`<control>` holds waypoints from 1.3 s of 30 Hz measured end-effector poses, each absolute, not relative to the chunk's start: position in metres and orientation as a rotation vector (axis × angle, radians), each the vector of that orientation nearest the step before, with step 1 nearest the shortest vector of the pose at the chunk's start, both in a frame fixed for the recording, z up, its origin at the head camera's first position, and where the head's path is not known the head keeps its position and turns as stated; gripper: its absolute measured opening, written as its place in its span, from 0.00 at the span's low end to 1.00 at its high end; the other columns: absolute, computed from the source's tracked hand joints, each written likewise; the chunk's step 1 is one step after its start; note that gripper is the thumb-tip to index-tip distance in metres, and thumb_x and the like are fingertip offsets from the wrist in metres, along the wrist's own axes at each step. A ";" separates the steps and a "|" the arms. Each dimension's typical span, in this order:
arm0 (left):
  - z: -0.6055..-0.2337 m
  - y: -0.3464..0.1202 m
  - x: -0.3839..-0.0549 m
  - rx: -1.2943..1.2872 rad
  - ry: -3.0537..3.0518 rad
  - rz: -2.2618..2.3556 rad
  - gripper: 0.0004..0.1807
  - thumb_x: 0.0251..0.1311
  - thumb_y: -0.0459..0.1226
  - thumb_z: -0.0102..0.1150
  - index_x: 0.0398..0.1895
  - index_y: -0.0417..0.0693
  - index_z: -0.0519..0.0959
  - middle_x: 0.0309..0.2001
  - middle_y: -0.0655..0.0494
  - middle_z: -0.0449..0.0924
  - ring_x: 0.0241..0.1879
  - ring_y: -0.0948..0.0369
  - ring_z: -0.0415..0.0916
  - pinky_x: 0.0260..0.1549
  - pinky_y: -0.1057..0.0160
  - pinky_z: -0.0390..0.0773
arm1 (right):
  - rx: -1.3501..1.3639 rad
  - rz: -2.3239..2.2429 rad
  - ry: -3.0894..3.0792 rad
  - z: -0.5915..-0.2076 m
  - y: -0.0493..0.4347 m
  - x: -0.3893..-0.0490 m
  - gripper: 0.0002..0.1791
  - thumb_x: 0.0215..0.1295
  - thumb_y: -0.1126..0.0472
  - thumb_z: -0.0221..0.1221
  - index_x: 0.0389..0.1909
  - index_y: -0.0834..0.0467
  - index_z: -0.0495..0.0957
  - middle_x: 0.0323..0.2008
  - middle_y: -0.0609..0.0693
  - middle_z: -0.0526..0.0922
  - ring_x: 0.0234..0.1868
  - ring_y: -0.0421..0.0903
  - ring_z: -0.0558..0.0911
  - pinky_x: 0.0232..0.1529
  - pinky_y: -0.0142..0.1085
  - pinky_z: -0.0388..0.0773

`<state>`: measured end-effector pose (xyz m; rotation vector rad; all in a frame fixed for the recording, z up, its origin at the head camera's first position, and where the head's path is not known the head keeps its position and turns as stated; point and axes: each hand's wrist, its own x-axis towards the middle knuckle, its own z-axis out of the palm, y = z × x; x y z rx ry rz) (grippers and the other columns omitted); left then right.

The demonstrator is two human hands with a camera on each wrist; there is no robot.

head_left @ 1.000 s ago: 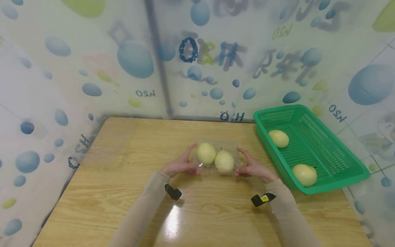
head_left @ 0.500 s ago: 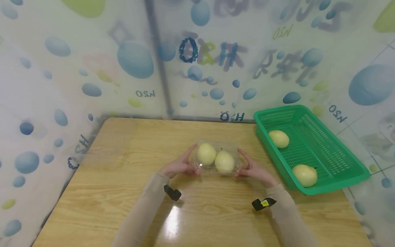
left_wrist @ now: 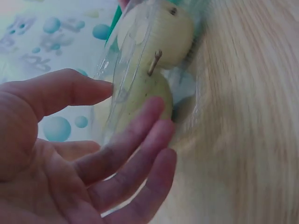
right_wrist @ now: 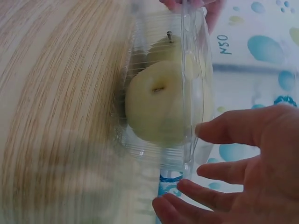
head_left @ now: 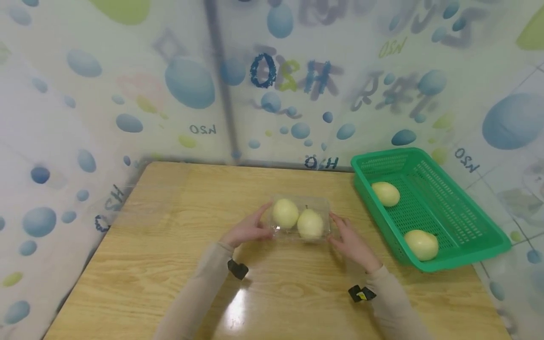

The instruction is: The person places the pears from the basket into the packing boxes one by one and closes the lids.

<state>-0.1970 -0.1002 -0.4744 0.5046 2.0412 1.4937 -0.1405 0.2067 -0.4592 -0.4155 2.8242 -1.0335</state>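
A clear plastic fruit box (head_left: 318, 203) sits on the table with two pale yellow pears inside, a left one (head_left: 285, 214) and a right one (head_left: 310, 224). Their stems show in both wrist views. My left hand (head_left: 248, 230) is at the box's left end; in the left wrist view its thumb (left_wrist: 84, 88) reaches the rim while the other fingers extend loosely along the side. At the opposite end is my right hand (head_left: 352, 243), its fingers spread and relaxed. The right wrist view has that thumb (right_wrist: 224, 128) right at the box's rim (right_wrist: 188, 116).
A green plastic basket (head_left: 463, 262) stands at the right, holding a rear pear (head_left: 386, 194) and a front pear (head_left: 421, 245). The wooden table (head_left: 204, 189) meets a patterned wall (head_left: 191, 141) behind. Something faint and transparent (head_left: 146, 203) shows at the table's left rear.
Both hands have loosened at the box's ends. The right hand has straightened its fingers and drawn slightly down and right; the box stays in place. The head view has shifted slightly.
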 end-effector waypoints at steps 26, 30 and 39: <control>-0.464 -0.062 -0.163 0.848 2.855 0.546 0.33 0.71 0.40 0.49 0.74 0.39 0.52 0.75 0.46 0.43 0.72 0.43 0.41 0.64 0.34 0.50 | -0.695 -0.416 3.171 -0.462 0.194 -0.129 0.32 0.64 0.66 0.57 0.69 0.68 0.62 0.68 0.63 0.63 0.69 0.61 0.59 0.65 0.62 0.55; -0.463 -0.062 -0.160 0.826 2.865 0.511 0.33 0.71 0.40 0.47 0.74 0.37 0.51 0.75 0.45 0.43 0.73 0.45 0.42 0.65 0.34 0.47 | -0.695 -0.408 3.149 -0.462 0.193 -0.130 0.32 0.65 0.66 0.56 0.69 0.67 0.61 0.69 0.62 0.62 0.70 0.60 0.58 0.65 0.62 0.55; -0.464 -0.066 -0.160 0.801 2.928 0.525 0.33 0.73 0.43 0.45 0.73 0.33 0.51 0.74 0.40 0.44 0.73 0.46 0.44 0.65 0.35 0.45 | -0.708 -0.382 3.113 -0.467 0.186 -0.138 0.32 0.70 0.60 0.53 0.71 0.65 0.58 0.70 0.61 0.59 0.71 0.59 0.57 0.67 0.59 0.55</control>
